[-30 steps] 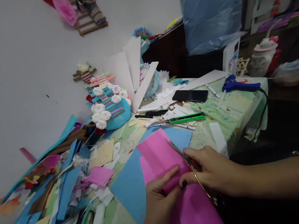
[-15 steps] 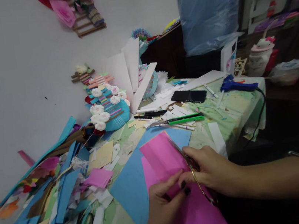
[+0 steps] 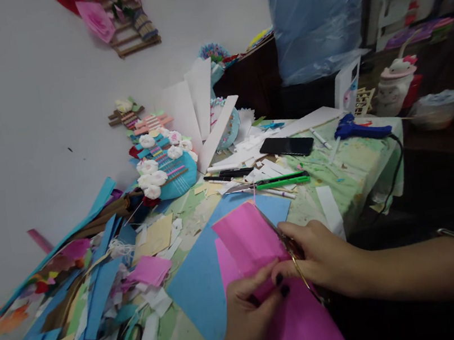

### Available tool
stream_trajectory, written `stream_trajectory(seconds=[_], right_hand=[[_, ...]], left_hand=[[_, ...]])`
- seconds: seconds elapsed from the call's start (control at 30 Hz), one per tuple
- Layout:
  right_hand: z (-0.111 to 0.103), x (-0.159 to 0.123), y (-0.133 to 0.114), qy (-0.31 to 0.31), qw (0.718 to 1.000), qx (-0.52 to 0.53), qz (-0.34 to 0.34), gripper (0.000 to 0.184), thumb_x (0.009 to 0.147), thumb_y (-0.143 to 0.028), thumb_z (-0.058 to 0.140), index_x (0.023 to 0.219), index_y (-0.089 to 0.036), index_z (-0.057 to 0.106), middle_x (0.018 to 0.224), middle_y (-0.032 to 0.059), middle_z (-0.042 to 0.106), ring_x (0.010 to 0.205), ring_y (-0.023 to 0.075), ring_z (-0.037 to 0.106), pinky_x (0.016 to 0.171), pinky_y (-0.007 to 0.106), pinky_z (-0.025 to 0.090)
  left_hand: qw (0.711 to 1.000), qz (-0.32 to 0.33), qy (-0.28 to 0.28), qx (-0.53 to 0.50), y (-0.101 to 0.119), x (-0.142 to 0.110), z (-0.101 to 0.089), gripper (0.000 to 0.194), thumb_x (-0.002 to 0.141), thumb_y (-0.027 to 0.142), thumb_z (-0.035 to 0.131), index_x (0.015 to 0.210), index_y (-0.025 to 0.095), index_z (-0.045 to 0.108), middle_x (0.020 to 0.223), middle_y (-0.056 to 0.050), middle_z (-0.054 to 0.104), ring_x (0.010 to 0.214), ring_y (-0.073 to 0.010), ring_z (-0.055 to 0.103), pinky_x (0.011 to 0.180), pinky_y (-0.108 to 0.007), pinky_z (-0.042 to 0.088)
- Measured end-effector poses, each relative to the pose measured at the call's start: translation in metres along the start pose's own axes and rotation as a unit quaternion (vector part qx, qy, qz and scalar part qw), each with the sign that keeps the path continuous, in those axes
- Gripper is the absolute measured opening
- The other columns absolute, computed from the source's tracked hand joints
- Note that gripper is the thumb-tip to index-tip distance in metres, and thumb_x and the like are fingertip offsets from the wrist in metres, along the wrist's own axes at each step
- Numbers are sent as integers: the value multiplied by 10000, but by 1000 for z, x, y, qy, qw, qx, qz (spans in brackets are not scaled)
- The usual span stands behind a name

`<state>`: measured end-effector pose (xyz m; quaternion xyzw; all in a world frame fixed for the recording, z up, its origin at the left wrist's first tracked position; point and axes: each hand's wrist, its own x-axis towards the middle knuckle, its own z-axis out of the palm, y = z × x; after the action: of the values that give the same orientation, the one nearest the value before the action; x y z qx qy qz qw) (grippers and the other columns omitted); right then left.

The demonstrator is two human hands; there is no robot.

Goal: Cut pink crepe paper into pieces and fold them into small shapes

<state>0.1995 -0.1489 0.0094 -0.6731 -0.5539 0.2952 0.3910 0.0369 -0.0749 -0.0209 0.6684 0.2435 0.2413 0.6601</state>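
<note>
Bright pink paper [image 3: 247,235] lies folded over a blue sheet [image 3: 196,282] at the table's near edge. My left hand [image 3: 248,309] pinches the fold of the paper between thumb and fingers. Wrapped round gold-handled scissors [image 3: 295,259], my right hand [image 3: 320,252] holds them along the paper's right edge, with its thumb close to my left fingertips. The blades point up and away from me. A thin pink strip [image 3: 254,193] stands out past the blade tips, at the paper's far corner.
Beyond the paper lie a green utility knife [image 3: 282,180], black pens [image 3: 228,175], and a phone [image 3: 287,146]. A blue glue gun [image 3: 359,128] with a cord rests at the right edge. Paper scraps [image 3: 151,266] cover the left side, below a flower-decorated craft [image 3: 171,167].
A thin pink strip now shows at the far corner, beyond the scissor tips. Both hands have stayed almost in place.
</note>
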Motion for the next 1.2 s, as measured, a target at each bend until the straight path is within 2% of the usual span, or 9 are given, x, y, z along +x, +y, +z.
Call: stream_trajectory(seconds=[0.2, 0.37, 0.43, 0.67, 0.87, 1.07, 1.2], right_hand=[[-1, -2, -3, -10, 1000, 3, 0, 341, 744, -462, 633, 690, -193, 429, 550, -48, 449, 508, 97, 379, 462, 232, 257], [-1, 1, -4, 5, 1000, -11, -6, 354, 760, -455, 630, 676, -200, 399, 544, -54, 429, 498, 92, 351, 457, 232, 235], [-1, 1, -4, 19, 1000, -23, -8, 371, 761, -473, 627, 667, -201, 394, 541, -54, 420, 500, 93, 340, 459, 236, 231], [-2, -4, -4, 0, 1000, -2, 13, 364, 731, -443, 660, 654, -202, 399, 518, -69, 395, 488, 88, 338, 446, 228, 234], [-1, -2, -5, -9, 1000, 16, 15, 313, 747, -408, 636, 671, -199, 417, 536, -61, 422, 491, 89, 354, 439, 227, 237], [-3, -1, -5, 0, 1000, -3, 12, 332, 749, -431, 635, 655, -194, 421, 532, -57, 417, 500, 92, 350, 456, 234, 242], [-2, 0, -3, 1, 1000, -7, 10, 366, 755, -485, 626, 655, -189, 435, 534, -53, 421, 505, 95, 350, 463, 239, 235]], left_hand=[[998, -33, 41, -34, -12, -1, -4, 350, 676, 201, 761, 1023, 213, 718, 966, -82, 735, 819, -188, 682, 767, -279, 536], [1000, -12, -9, -23, 0, 1, 0, 261, 725, 184, 716, 984, 205, 738, 933, -80, 741, 824, -185, 673, 779, -274, 523], [1000, -9, -13, -9, 4, 0, 1, 233, 733, 174, 704, 959, 206, 747, 917, -75, 744, 819, -182, 673, 765, -260, 523], [997, -21, 69, -20, -7, -1, -5, 327, 665, 195, 773, 978, 274, 726, 971, -41, 736, 818, -141, 684, 778, -200, 520], [998, -26, 51, -27, -10, -1, -5, 317, 681, 200, 765, 989, 258, 723, 963, -52, 738, 806, -144, 686, 753, -208, 532], [999, -12, 48, 2, -3, 0, -2, 299, 684, 176, 741, 976, 238, 735, 954, -62, 738, 823, -167, 686, 771, -237, 536], [999, -2, 50, 0, -7, 0, -4, 290, 698, 184, 732, 985, 228, 736, 962, -69, 737, 835, -179, 685, 771, -246, 535]])
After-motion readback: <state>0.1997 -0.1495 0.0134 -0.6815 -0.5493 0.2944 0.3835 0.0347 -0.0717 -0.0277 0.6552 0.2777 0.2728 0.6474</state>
